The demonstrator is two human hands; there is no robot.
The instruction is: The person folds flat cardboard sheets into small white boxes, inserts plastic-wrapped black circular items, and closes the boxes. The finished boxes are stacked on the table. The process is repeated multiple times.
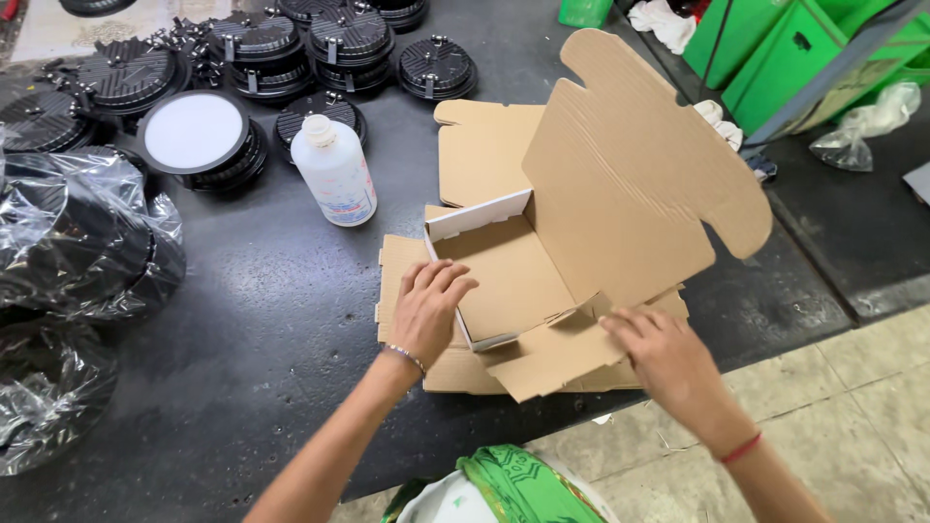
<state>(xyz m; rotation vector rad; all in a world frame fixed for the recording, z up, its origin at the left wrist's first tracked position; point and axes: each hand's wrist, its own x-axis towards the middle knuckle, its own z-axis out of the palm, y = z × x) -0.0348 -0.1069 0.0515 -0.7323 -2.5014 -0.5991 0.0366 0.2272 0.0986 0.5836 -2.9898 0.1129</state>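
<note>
A white bottle [334, 170] and black round lamps [254, 46] sit beyond the cardboard box [542, 261]. My left hand [426, 308] presses flat on its left wall; my right hand [664, 358] lies spread on the front flap.

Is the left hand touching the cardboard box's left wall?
Touching. The head view shows the left hand lying flat on the left wall of the cardboard box, fingers draped over its upper edge with no gap.

Left hand [426, 308] flat, palm down; right hand [659, 353] likewise.
</note>
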